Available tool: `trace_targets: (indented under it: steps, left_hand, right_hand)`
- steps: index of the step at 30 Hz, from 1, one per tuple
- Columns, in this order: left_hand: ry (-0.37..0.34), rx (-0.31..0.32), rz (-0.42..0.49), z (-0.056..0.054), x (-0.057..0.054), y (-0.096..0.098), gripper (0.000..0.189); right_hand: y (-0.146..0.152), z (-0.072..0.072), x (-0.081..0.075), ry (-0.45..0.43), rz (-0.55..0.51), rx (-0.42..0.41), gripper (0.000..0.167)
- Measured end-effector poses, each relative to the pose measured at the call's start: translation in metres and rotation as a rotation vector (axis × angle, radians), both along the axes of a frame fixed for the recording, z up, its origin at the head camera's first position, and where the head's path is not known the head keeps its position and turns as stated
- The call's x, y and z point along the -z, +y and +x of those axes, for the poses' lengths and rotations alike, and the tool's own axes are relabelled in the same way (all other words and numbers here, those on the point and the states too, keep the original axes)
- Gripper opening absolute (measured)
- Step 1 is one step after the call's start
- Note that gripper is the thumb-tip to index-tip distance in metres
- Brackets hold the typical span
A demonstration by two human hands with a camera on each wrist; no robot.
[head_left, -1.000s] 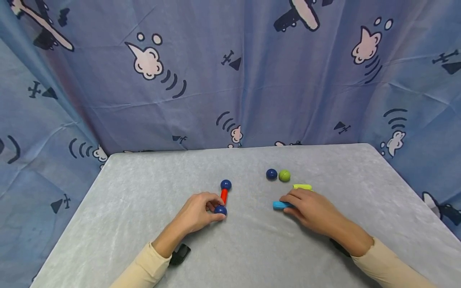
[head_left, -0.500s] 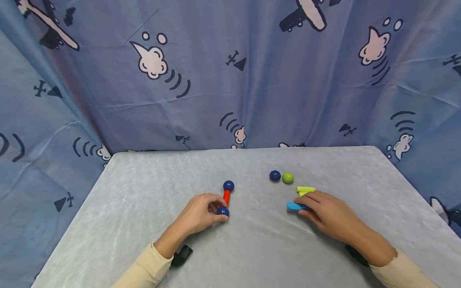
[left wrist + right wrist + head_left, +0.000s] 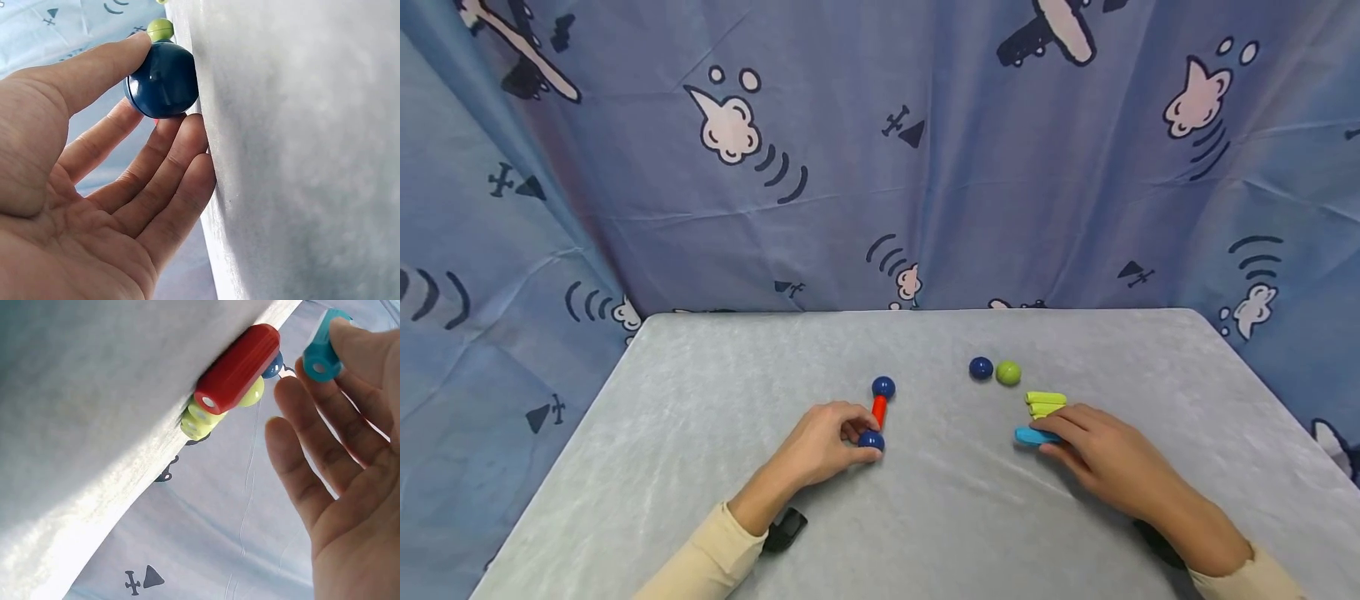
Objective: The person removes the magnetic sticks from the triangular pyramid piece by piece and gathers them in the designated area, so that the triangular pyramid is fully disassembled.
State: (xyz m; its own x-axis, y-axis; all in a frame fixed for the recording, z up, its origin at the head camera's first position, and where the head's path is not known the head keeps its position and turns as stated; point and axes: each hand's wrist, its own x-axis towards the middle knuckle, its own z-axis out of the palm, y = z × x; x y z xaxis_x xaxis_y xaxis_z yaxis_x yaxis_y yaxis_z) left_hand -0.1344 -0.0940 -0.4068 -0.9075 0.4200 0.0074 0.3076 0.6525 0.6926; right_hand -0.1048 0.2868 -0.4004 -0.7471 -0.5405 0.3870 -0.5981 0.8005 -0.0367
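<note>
My left hand (image 3: 827,446) pinches a dark blue ball (image 3: 871,442) between thumb and fingers, low at the table surface. A red rod (image 3: 879,411) runs from that ball to a second dark blue ball (image 3: 883,387), all in one line. On the right, my right hand (image 3: 1108,454) holds a light blue rod (image 3: 1034,436) by thumb and fingertips; the right wrist view shows a hole in the end of this blue rod (image 3: 321,353). Beside that hand lies another red rod (image 3: 237,369), hidden by the hand in the head view.
Several yellow-green rods (image 3: 1046,399) lie side by side just beyond my right hand. Farther back a dark blue ball (image 3: 981,368) and a green ball (image 3: 1008,372) sit together. A patterned blue curtain (image 3: 820,167) hangs behind the grey table (image 3: 737,367).
My right hand has moved right with the light blue rod, uncovering more of the yellow-green rods. My left hand keeps its hold on the ball. The head view has shifted slightly.
</note>
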Motion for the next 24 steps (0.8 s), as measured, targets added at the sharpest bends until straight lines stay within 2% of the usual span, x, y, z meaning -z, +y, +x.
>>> trace_targets:
  steps: [24]
  left_hand:
    - [-0.004, 0.005, -0.005, -0.0013, -0.0006, -0.0023, 0.022]
  right_hand:
    - [-0.0019, 0.002, 0.0035, 0.002, 0.028, 0.019, 0.036]
